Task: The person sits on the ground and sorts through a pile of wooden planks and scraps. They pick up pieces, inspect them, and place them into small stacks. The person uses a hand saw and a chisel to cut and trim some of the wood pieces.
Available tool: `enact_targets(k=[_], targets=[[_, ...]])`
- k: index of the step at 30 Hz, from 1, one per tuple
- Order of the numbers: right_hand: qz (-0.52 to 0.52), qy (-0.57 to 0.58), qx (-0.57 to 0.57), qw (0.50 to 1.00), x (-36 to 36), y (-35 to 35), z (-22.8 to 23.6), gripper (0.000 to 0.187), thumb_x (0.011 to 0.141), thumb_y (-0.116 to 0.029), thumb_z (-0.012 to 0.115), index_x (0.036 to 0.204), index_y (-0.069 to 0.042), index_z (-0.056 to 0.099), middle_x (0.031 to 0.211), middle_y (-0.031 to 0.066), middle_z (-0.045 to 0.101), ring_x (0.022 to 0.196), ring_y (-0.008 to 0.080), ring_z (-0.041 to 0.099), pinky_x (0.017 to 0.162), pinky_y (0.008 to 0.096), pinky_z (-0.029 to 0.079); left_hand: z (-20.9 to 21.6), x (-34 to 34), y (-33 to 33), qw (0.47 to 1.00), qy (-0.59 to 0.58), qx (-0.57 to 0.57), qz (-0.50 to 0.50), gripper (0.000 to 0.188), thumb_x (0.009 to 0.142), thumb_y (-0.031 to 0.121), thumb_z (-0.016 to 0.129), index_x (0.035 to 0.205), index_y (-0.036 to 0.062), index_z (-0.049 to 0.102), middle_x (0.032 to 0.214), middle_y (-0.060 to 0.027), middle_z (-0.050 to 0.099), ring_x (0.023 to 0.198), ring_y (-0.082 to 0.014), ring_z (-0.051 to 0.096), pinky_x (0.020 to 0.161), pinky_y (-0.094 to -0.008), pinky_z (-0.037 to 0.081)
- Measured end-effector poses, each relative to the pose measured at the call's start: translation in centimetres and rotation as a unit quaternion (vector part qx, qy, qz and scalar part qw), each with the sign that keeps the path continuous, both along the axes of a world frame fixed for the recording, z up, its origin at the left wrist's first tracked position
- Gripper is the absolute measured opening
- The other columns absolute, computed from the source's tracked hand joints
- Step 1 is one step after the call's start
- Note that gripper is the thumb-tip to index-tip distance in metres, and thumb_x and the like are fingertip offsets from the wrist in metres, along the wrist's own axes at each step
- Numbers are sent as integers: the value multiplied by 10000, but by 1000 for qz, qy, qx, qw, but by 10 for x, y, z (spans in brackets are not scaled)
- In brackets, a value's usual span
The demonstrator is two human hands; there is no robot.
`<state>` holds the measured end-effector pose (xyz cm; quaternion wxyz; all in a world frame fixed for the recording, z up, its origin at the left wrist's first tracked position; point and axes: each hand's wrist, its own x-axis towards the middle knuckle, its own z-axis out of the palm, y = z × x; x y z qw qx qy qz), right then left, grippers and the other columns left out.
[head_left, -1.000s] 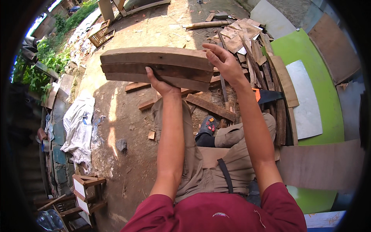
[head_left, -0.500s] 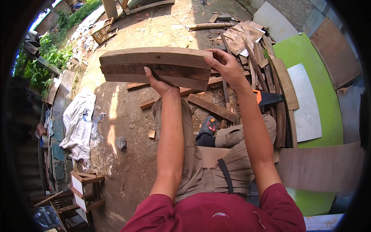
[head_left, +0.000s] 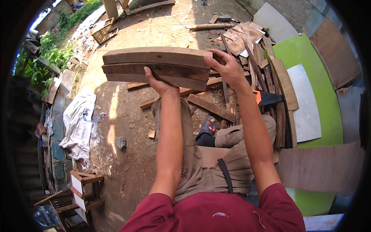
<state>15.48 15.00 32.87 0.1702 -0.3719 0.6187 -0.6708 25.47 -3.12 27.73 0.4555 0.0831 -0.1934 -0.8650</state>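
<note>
Three short wooden planks [head_left: 174, 71] lie side by side as one bundle, held up in front of me above my knees. Their left ends are slightly uneven. My left hand [head_left: 162, 84] grips the bundle from below, its thumb pressed on the middle plank and its fingers hidden behind the wood. At the right end my right hand [head_left: 226, 67] holds the top plank, with thumb at the near corner and fingers bent over the far side. A dark nail hole shows on the top plank.
Loose wood strips [head_left: 212, 108] lie near my foot. A handsaw [head_left: 266, 98] with an orange handle rests by the scrap pile at right. Beyond it leans a green board [head_left: 324, 96]. White cloth [head_left: 79, 121] and a small wooden frame [head_left: 87, 179] are at left.
The left ends of the planks have shifted slightly right, the top plank a bit more than the others. Both hands keep nearly the same place and grip.
</note>
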Motion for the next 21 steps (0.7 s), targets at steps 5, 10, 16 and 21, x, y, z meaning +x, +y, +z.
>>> enact_targets(k=[5,10,16,21], targets=[[20,-24,-3,1000,-2,9,-6,560,965,-322,731,1370,26,564,1207,65,654,1082,116,619,958,282,522,0,0,0,1000,10,11,1,760,890,579,664,1456,117,456,1379,-94,535,1264,-266,531,1073,-439,455],[30,-59,-23,998,-1,17,-14,517,980,-312,706,1367,2,567,1208,45,654,1081,107,619,932,276,520,5,4,5,1000,12,-1,-12,744,900,562,668,1442,92,473,1359,-93,557,1259,-269,531,1074,-431,447],[68,-28,16,997,-7,27,-10,534,933,-235,733,1378,-5,549,1256,67,633,1167,143,588,1005,317,482,5,6,6,1000,-1,-31,0,743,900,537,678,1442,73,470,1351,-101,568,1250,-273,545,1073,-421,450],[179,8,93,979,-23,42,10,690,867,-234,785,1442,-18,471,1306,111,607,1224,186,558,1027,345,455,9,6,6,996,16,-68,-54,738,885,492,715,1429,57,471,1314,-114,588,1227,-274,564,1063,-421,465]])
